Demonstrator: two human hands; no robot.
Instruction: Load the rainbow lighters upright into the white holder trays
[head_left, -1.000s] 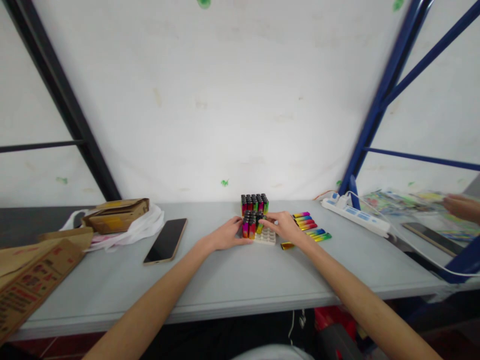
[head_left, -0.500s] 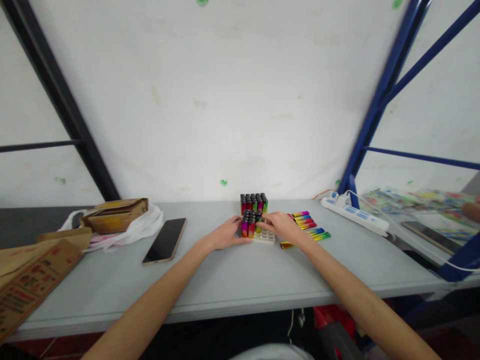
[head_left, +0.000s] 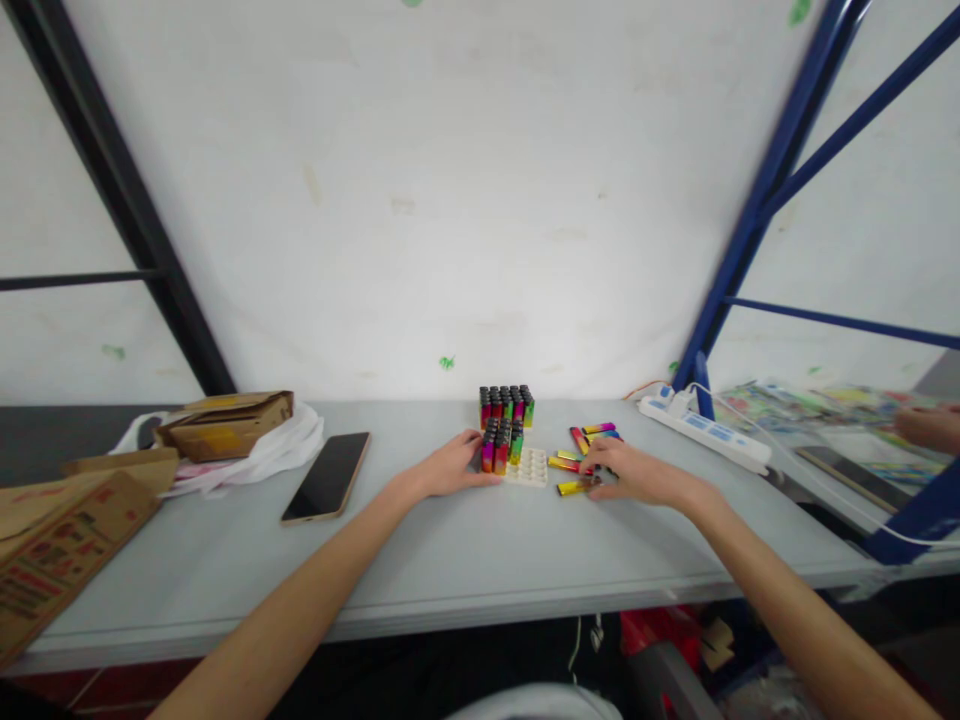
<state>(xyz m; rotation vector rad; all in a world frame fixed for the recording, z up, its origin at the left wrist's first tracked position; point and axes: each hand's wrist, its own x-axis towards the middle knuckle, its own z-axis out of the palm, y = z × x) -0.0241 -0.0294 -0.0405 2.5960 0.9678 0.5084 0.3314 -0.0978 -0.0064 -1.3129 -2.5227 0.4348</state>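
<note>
A pale tray (head_left: pixel 534 468) with rows of round holes lies mid-table. Upright lighters (head_left: pixel 495 456) in rainbow colours with dark tops fill its left part. My left hand (head_left: pixel 459 466) grips the tray's left side, thumb along the front and fingers behind. To the right of the tray, my right hand (head_left: pixel 630 474) has thumb and fingers closed around the dark end of a yellow lighter (head_left: pixel 571 488) lying flat. Several loose lighters (head_left: pixel 577 438) lie beside and behind this hand, partly hidden by it. A full block of upright lighters (head_left: pixel 507 408) stands behind the tray.
At left are a phone (head_left: pixel 328 478), a small carton (head_left: pixel 225 428) on a white plastic bag (head_left: pixel 292 445) and a larger cardboard box (head_left: pixel 67 560). A power strip (head_left: pixel 705 434) lies at right by a blue frame post (head_left: pixel 757 220). Another person's hand (head_left: pixel 928 428) shows far right.
My right hand has moved from the tray rightward to the loose lighters, uncovering a green lighter standing in the tray and the bare holes. My left hand stays at the tray.
</note>
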